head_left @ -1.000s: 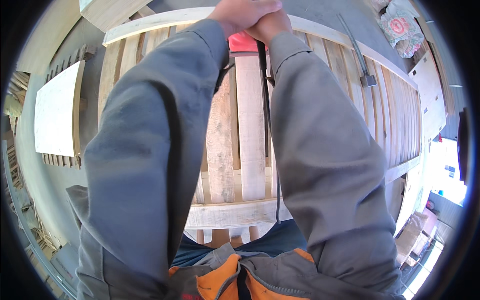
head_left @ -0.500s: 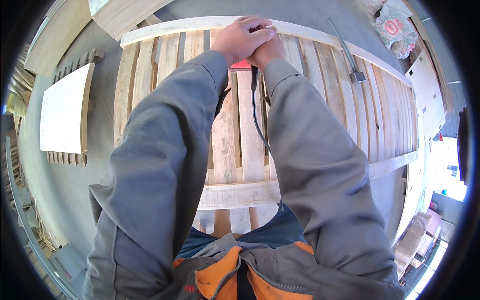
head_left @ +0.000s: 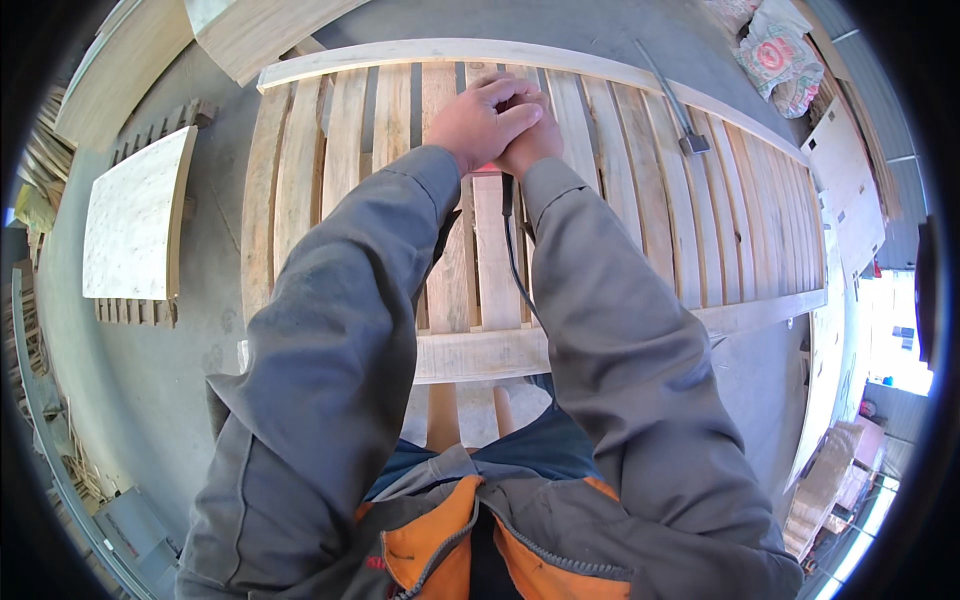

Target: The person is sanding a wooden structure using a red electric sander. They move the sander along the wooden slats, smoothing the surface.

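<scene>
My two hands are stacked together over the far half of a slatted wooden frame. My left hand [head_left: 472,128] is closed, lying partly over my right hand [head_left: 538,132]. Both press down on a red corded power tool [head_left: 487,172], of which only a small red edge shows; its kind is hidden under them. A black cord [head_left: 511,235] runs from it back towards me, along my right forearm. Below the tool are the pale slats [head_left: 497,285] of the frame, with gaps between them.
A rod with a grey block head [head_left: 693,145] lies across the slats at right. The frame has a far rail [head_left: 480,50] and a near rail [head_left: 480,357]. A pale board [head_left: 135,220] rests on slatted wood at left. White sacks [head_left: 782,55] lie far right.
Both hands and the red power tool have come back towards me, away from the far rail. The whole view has shifted slightly.
</scene>
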A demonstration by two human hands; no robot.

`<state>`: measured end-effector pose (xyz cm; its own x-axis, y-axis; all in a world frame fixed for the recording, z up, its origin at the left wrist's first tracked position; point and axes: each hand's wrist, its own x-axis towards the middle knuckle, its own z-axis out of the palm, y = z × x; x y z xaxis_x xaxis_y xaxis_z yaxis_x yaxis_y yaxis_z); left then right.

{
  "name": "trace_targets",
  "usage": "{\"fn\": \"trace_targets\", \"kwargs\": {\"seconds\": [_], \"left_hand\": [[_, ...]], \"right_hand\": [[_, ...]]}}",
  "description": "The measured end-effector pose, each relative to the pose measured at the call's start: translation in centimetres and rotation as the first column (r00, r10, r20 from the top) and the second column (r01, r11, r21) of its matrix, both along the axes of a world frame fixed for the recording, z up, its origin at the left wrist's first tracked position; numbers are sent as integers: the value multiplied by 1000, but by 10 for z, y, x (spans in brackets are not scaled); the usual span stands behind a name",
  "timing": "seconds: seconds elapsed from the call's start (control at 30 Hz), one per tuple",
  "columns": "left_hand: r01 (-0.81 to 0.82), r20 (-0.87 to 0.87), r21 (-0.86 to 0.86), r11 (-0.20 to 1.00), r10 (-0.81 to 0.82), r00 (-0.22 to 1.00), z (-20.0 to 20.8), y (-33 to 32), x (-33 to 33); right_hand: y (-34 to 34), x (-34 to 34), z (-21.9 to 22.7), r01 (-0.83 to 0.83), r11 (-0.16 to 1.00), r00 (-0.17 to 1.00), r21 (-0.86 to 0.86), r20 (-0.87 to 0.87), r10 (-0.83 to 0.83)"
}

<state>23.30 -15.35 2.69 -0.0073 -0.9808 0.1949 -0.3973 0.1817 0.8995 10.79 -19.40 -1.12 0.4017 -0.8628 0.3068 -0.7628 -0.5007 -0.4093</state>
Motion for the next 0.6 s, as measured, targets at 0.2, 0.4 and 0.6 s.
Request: {"fn": "trace_targets", "kwargs": {"seconds": [0.2,0.4,0.6], "left_hand": [[9,-8,-43,999,-9,1000,0,27,-14],[-7,56,-13,1000,8,998,12,64,-23],[9,28,13,1000,-9,1000,18,94,-46]], "right_hand": [[27,-16,-4,29,999,998,-21,-50,-30],[73,-22,25,67,997,993,44,-103,-62],[102,-44,34,51,998,976,39,-212,-41]]}}
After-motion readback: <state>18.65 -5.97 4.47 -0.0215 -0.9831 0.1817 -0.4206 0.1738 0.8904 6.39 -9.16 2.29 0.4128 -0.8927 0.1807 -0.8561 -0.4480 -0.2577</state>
